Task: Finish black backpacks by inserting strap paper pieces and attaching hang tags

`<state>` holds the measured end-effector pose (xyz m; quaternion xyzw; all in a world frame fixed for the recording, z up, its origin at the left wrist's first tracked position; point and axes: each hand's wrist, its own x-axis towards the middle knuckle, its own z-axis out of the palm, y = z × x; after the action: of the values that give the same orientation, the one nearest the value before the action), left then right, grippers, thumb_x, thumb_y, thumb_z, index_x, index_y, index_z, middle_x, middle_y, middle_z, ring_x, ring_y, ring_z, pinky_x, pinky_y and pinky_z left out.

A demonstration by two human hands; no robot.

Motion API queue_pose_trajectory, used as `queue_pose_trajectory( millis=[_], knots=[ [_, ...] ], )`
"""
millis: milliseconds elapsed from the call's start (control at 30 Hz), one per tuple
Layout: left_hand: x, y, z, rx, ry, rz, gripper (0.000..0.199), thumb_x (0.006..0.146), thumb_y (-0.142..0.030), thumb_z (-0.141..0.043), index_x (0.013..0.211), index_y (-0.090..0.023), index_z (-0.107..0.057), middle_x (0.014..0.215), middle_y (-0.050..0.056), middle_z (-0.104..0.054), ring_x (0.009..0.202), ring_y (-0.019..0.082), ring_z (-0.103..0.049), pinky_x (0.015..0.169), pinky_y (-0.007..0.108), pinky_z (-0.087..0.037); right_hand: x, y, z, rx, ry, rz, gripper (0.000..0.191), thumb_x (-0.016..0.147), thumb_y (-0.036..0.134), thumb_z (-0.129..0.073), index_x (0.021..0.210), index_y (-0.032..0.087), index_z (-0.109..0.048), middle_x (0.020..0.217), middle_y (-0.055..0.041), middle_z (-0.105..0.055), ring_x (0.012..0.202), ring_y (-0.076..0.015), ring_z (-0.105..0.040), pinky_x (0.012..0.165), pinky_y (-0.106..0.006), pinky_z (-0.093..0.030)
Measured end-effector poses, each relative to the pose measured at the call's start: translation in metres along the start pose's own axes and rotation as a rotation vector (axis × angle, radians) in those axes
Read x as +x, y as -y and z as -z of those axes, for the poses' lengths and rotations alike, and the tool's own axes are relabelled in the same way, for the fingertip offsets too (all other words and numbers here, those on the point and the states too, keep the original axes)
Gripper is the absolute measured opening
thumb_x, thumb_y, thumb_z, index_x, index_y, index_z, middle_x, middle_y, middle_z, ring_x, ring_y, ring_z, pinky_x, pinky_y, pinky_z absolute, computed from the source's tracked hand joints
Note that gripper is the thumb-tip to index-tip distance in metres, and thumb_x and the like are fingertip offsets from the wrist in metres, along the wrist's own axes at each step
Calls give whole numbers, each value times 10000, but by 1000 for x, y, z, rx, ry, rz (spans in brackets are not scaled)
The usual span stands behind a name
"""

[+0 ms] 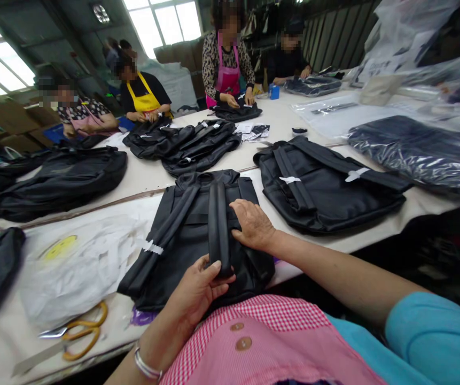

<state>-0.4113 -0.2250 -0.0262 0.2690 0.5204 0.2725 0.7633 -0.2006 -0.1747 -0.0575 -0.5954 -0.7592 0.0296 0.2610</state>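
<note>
A black backpack (189, 230) lies straps up at the table's near edge. Its left strap has a white wrap (152, 246) round it. My left hand (202, 283) has its fingers closed round the lower end of the other strap (219, 227). Against the right side of that strap rests my right hand (250, 223), fingers bent over the bag's edge; what its fingertips hold is hidden. To the right lies a second black backpack (329, 187) with white wraps on both straps.
Orange-handled scissors (83, 331) and a clear bag of white strips (81, 262) lie at the left. More black bags (65, 176) cover the far left and middle. Plastic-wrapped bags (418, 149) sit at the right. Several people work across the table (278, 115).
</note>
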Motion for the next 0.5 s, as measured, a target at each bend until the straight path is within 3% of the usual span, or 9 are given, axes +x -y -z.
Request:
queue_pose_trajectory(
  millis=[167,233,300,367,500],
  knots=[
    [-1,-3,5,-17,25,60,154,723,-107,-727,815,-131,-605,819,112,-720,698,200,-717,575,229,-559,8,2,11,-64,40,156,871,725,247,-683,1488,167,-271,1562,-208,-176,1396,-387,-213,1036,-522,-275],
    [-2,-3,4,-30,43,76,174,702,-97,-733,818,-138,-609,804,93,-721,687,203,-718,543,215,-543,14,3,14,-101,88,232,854,726,226,-685,1487,228,-298,1591,-165,-141,1421,-391,-169,1047,-547,-239],
    [-4,-3,4,-33,81,80,194,694,-104,-740,842,-145,-621,820,88,-726,696,208,-720,527,206,-532,22,3,15,-126,155,343,706,761,213,-650,1426,246,-417,1580,-133,-225,1428,-378,-176,1057,-556,-213],
    [-6,-2,4,-40,115,83,195,697,-124,-748,850,-153,-630,848,91,-733,713,213,-723,526,206,-530,28,1,15,-131,215,490,504,814,190,-579,1316,213,-543,1496,-124,-407,1421,-345,-231,1071,-545,-202],
    [-9,-1,9,-53,179,117,148,729,-183,-745,840,-136,-659,885,119,-739,744,225,-723,587,243,-556,31,-5,9,-119,255,664,321,853,126,-486,1131,144,-647,1234,-118,-647,1316,-293,-444,1094,-526,-186]
  ],
)
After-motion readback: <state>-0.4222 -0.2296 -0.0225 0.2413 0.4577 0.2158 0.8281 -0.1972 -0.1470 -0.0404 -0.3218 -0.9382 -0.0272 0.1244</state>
